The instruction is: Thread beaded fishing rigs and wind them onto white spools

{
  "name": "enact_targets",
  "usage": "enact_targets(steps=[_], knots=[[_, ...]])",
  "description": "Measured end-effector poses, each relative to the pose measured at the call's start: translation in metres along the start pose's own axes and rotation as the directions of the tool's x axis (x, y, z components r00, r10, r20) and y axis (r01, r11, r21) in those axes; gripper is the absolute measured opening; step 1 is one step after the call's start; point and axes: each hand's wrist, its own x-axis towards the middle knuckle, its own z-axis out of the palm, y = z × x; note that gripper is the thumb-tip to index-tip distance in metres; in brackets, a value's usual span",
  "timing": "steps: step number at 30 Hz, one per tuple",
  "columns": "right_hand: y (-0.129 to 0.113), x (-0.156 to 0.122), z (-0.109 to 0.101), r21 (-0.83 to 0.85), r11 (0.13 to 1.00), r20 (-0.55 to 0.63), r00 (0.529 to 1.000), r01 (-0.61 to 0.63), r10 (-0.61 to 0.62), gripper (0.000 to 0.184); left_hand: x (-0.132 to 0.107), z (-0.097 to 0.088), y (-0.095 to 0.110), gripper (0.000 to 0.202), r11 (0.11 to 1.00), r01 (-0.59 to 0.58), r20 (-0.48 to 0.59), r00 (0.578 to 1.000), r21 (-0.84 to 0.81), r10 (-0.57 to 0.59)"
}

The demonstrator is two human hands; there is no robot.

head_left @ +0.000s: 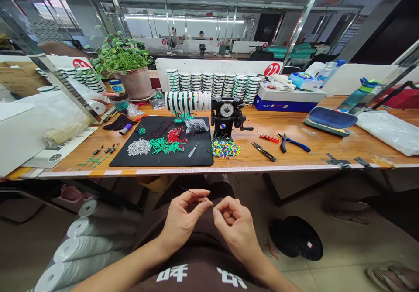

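Thin dark wire, bare of beads, pinched between my left hand's thumb and forefinger; my right hand curled beside it, grip unclear.

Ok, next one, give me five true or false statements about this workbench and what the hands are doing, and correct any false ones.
1. The left hand pinches a thin dark wire. True.
2. The right hand rests on the wooden workbench. False: it is held in front of the brown shirt, below the bench's front edge.
3. Blue-handled pliers lie to the right of the dial-faced hand-crank machine. True.
4. The potted plant stands on the black mat. False: it stands on the bench, behind the mat and to its left.
5. Multicoloured beads lie heaped beside the mat's right edge. True.
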Motion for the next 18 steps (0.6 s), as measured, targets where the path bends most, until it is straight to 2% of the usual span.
enact_targets(steps=[5,9,14,18], knots=[[0.0003,0.0009,0.0006,0.029,1.000,-0.008,1.000,-0.009,0.009,0.023,0.0002,0.0007,-0.0011,0.027,1.000,0.005,-0.002,1.000,0.018,-0.005],[0.0008,0.0024,0.0000,0.022,1.000,0.001,1.000,-0.009,0.009,0.024,0.0019,0.0000,-0.0030,0.018,1.000,-0.001,-0.016,1.000,0.024,0.002],[0.0006,0.0046,-0.0025,-0.003,1.000,0.065,0.998,-0.002,0.002,0.023,0.0040,-0.0024,-0.0073,0.014,0.996,-0.085,-0.032,0.996,0.002,0.085],[0.0016,0.0065,-0.0036,0.101,0.994,0.087,0.996,-0.037,0.028,0.026,0.0042,-0.0032,-0.0076,0.015,0.992,-0.126,-0.070,0.989,0.016,0.127]])
